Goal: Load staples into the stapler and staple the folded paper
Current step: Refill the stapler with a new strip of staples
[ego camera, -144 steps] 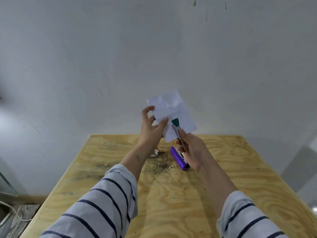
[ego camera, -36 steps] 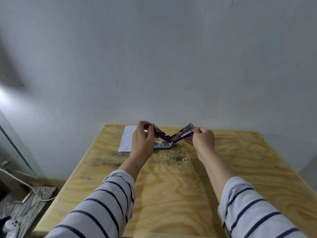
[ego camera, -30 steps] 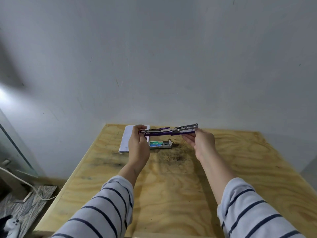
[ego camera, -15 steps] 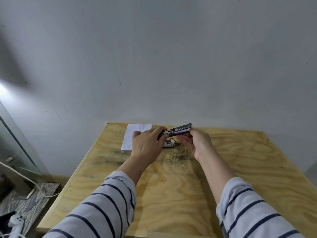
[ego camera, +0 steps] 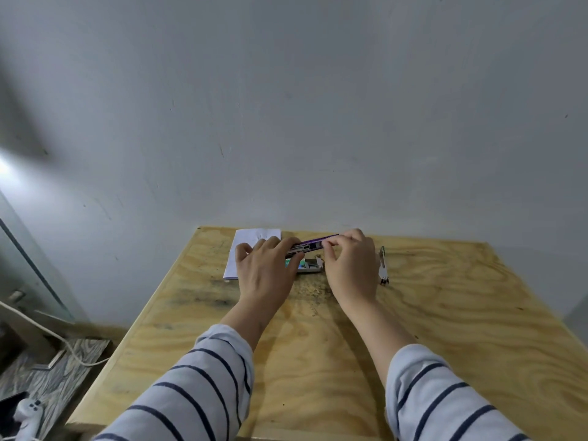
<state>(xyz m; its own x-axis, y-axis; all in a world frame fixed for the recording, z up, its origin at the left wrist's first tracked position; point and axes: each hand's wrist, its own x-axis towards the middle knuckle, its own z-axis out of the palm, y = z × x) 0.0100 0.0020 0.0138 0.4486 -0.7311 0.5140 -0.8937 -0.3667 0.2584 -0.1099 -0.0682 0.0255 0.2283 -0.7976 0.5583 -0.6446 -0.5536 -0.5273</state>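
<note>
Both hands (ego camera: 267, 275) (ego camera: 350, 268) gripping purple stapler (ego camera: 313, 245) above table (ego camera: 445, 313).

Matt, grainy plywood table (ego camera: 445, 329), purple plastic-and-shiny-metal stapler (ego camera: 310, 246), matt white folded paper (ego camera: 245, 249), soft striped cloth sleeves (ego camera: 197, 386).

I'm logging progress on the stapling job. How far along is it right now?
Done: the folded paper lies on the table, and the staple box is out beside it. In hand: the left hand and right hand hold the purple stapler above the box; whether staples are in cannot be seen. Left: closing it and stapling the paper.
</note>
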